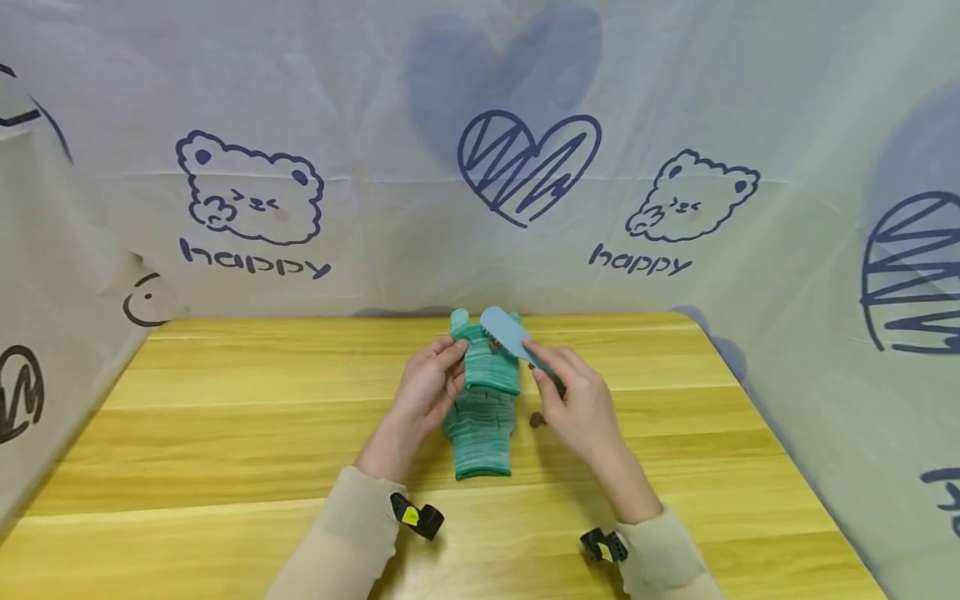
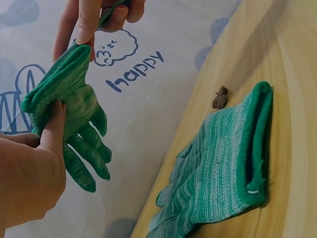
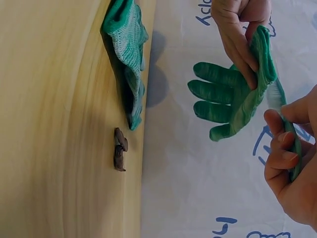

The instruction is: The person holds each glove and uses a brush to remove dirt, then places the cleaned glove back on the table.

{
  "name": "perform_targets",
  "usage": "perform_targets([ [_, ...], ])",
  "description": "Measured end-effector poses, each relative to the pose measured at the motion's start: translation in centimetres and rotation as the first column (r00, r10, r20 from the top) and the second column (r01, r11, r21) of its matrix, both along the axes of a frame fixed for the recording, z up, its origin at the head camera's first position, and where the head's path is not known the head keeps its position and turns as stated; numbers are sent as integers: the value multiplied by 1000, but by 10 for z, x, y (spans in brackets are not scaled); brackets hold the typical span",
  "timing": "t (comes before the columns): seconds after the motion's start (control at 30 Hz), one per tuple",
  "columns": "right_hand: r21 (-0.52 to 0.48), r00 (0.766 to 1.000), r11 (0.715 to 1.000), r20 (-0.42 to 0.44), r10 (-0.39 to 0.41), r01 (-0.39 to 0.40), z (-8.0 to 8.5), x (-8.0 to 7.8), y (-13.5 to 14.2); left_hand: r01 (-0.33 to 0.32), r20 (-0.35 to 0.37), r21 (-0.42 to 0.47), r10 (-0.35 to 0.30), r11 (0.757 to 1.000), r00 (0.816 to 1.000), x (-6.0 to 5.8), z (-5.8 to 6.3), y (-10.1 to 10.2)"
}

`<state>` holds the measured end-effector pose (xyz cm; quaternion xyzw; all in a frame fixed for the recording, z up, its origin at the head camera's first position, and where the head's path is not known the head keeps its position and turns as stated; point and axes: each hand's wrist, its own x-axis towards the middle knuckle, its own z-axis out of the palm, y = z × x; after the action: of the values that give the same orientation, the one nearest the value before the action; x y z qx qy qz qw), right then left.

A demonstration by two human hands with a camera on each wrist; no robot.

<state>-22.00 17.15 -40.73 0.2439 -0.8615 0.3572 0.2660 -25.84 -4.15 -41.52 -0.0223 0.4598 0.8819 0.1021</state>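
In the head view my left hand (image 1: 429,382) grips a green-and-white knit glove (image 1: 491,367) by its side near the cuff, clear of the table in both wrist views. Its fingers hang away from me in the left wrist view. My right hand (image 1: 581,404) holds a light blue brush (image 1: 504,329) by the handle, its bristle side turned down at the glove. A bit of brown stuff (image 1: 494,344) shows by the bristles. Below the held glove, a second matching glove (image 1: 482,450) lies on the table, cuff toward me.
A small brown lump (image 1: 537,419) sits on the wood-grain table (image 1: 262,450) to the right of the lying glove. Behind the table's far edge hangs a white cloth (image 1: 397,233) printed with bears and hearts. Both wrists wear black camera straps.
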Motion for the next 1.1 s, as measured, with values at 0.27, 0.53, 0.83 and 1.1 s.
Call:
perform_targets([
  [0.27, -68, 1000, 997, 10, 26, -25, 1, 0, 0, -1, -3, 5, 1, 1000, 1000, -2, 0, 2],
  [0.53, -79, 999, 996, 1, 38, -38, 0, -1, 1, -37, -23, 17, 37, 999, 999, -4, 1, -4],
  [0.83, 9, 997, 997, 14, 70, -70, -3, -1, -3, -71, -15, 15, 71, 997, 997, -6, 4, -10],
  [1.1, 15, 999, 1000, -35, 26, -25, -7, -4, -4, -73, -8, 19, 73, 997, 997, -6, 3, -10],
])
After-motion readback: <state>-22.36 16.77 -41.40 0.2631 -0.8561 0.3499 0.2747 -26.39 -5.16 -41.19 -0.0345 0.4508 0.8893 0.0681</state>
